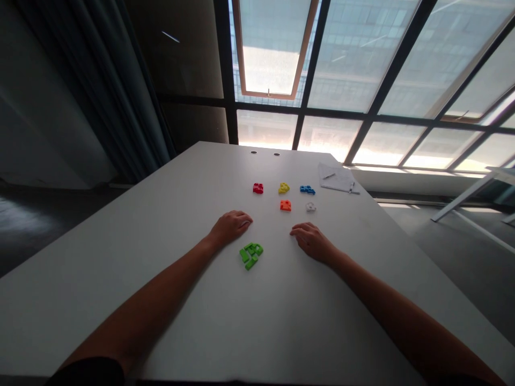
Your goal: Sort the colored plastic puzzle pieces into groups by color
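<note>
My left hand [232, 225] rests on the white table [193, 316] with its fingers stretched loosely forward; it holds nothing that I can see. Just below it lies a small cluster of green blocks [251, 255], several pieces close together. My right hand [310, 239] lies palm down on the other side, fingers extended and slightly bent, with nothing visible in them. Beyond the hands are small block groups: red blocks [258, 188], yellow blocks [284, 187], blue blocks [308, 189], orange blocks [285, 205] and white or clear blocks [310, 206]. Neither hand touches any blocks.
Paper sheets [336, 177] with pens on them lie near the table's far right edge. Two round cable holes sit at the far end. A dark curtain [96, 86] hangs at the left, large windows stand behind, and a white table leg [462, 195] shows at right.
</note>
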`<state>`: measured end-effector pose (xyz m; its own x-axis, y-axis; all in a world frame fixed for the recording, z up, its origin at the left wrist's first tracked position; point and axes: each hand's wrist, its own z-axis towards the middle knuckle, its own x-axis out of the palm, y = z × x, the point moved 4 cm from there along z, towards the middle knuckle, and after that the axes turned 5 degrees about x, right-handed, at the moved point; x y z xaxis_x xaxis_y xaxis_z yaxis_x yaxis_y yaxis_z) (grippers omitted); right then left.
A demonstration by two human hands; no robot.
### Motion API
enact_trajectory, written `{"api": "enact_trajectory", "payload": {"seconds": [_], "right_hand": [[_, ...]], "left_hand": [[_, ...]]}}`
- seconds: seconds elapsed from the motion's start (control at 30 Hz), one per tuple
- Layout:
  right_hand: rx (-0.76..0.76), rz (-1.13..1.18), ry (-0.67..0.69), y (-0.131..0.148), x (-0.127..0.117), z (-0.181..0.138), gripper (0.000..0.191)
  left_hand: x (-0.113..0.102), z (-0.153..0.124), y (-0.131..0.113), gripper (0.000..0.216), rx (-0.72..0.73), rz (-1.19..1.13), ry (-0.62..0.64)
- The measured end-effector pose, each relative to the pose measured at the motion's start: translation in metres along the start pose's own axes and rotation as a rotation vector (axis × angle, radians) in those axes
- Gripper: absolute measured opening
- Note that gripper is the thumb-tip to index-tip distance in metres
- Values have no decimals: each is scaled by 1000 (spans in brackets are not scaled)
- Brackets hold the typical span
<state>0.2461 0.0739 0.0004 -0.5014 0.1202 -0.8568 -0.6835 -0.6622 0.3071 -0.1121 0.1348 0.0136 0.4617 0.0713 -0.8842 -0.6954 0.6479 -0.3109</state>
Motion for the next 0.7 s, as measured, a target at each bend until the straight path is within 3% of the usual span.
{"api": "enact_trajectory", "payload": {"seconds": [0.1,0.27,0.37,0.5,0.7], "right_hand": [[5,-9,5,1,-1,0,32],[9,-2,-14,2,-1,2,30],[12,7,-25,1,0,2,29],[17,22,-35,-2,3,2,30],[22,22,-30,-3,4,3,30]], "left_hand": [[-8,0,-9,33,-4,-125,95],[-25,-1,-38,44,10,-471,409],[-30,-3,-58,47,48,-511,506],[-24,-4,-72,35,129,-454,494],[-9,1,-59,26,82,-313,347]]}}
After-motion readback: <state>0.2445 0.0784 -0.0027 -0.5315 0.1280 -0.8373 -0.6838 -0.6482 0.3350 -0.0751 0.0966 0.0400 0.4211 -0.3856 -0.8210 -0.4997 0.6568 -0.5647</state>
